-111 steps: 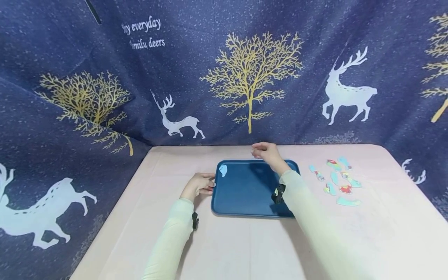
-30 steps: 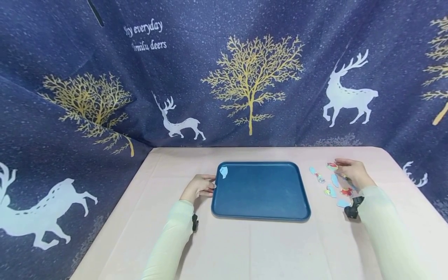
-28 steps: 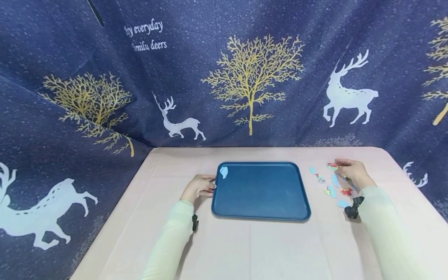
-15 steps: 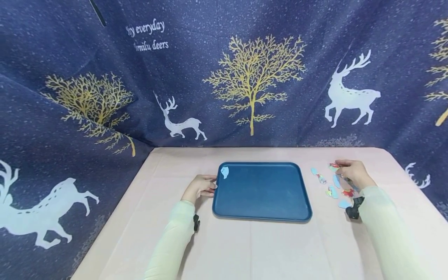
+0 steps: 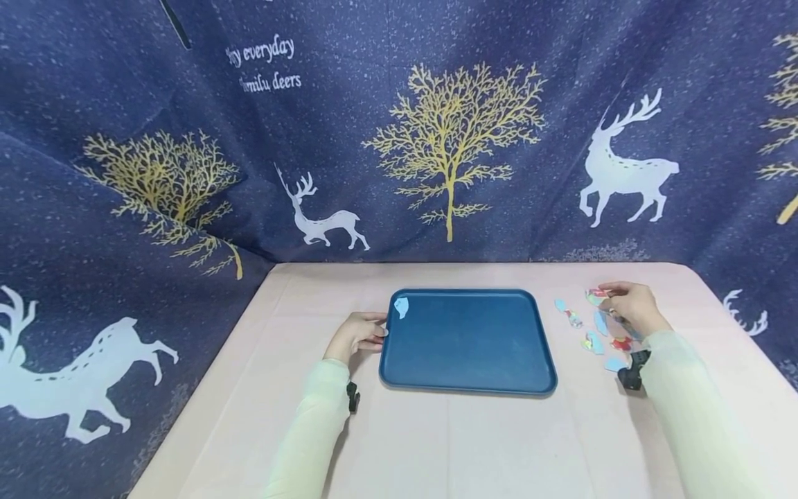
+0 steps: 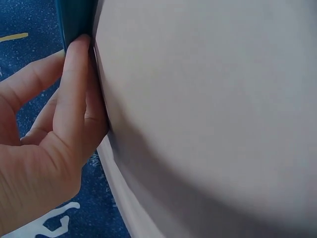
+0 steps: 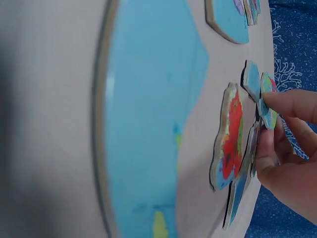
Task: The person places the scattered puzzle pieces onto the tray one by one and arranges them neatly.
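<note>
My left hand (image 5: 357,335) holds the left rim of a dark blue rectangular tray (image 5: 467,346); its thumb lies against the tray edge (image 6: 77,20) in the left wrist view. A light blue puzzle piece (image 5: 402,307) lies in the tray's far left corner. To the right of the tray, my right hand (image 5: 634,305) pinches a green and pink puzzle piece (image 7: 268,106) by its edge, among other flat puzzle pieces. In the right wrist view a red-patterned piece (image 7: 230,141) lies near the fingers, and a large light blue piece (image 7: 143,109) fills the foreground.
Several more pieces lie beside the tray, including a small blue one (image 5: 560,305) and a blue and yellow one (image 5: 593,343). They rest on a pale pink tablecloth (image 5: 449,443). A dark blue curtain (image 5: 486,41) with trees and deer hangs behind the table.
My right hand has moved from above the tray to the pieces on the right. During the last second it has stayed almost in place there. My left hand keeps its place on the tray.
</note>
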The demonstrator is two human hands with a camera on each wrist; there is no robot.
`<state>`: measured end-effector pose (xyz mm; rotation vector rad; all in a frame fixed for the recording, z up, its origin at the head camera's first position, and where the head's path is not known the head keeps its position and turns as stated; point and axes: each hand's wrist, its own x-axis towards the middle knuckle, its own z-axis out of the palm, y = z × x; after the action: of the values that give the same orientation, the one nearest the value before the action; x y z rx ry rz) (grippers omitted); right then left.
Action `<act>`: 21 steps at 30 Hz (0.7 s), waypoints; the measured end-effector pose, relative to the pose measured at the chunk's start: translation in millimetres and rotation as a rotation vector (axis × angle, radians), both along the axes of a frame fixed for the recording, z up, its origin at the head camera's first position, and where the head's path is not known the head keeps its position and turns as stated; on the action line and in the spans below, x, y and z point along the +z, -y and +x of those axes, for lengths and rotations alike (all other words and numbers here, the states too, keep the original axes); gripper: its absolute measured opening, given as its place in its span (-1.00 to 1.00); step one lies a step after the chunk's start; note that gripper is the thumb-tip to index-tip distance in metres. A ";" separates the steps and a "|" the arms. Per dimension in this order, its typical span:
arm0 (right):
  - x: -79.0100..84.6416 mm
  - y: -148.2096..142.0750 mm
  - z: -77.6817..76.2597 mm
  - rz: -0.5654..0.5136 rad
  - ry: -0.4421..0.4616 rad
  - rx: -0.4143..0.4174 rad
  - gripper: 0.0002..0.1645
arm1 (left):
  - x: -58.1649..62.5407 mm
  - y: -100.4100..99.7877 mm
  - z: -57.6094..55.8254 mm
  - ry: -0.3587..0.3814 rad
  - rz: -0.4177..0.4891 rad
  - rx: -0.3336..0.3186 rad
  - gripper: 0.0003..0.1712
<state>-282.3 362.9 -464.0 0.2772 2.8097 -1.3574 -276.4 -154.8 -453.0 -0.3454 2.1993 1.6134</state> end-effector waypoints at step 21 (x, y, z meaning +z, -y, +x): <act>17.5 22.0 -4.5 -0.151 -0.088 -0.039 -0.43 | -1.7 0.6 -0.8 0.012 0.007 0.016 -0.39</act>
<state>-286.8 340.9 -446.5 0.2770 2.7636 -1.6195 -277.1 -155.4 -454.7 -0.3705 2.1873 1.6229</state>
